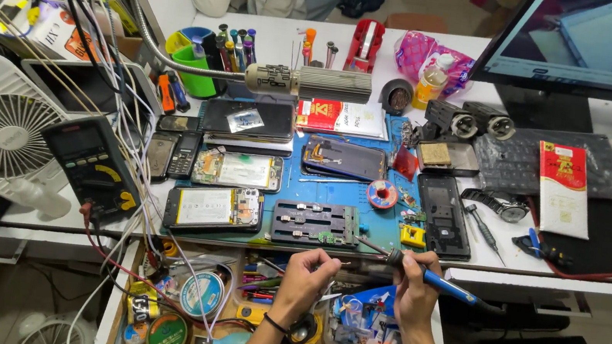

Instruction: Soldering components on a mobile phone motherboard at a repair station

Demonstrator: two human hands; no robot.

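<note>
Right hand [413,290] grips soldering iron [429,275] (tip leftward); left hand [306,275] pinches wire [339,262].

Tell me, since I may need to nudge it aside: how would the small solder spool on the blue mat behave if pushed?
The solder spool lies flat on its round flange, so it would probably slide rather than roll. It looks small and likely light, though wound metal may add weight. Any loose wire end could snag nearby parts on the blue mat.

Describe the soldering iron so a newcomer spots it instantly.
Start at the blue work mat in the middle of the white bench, then drop to its front edge. There the right hand grips the soldering iron, tip pointing left toward the metal board holder. Its blue handle sets it apart.
</note>
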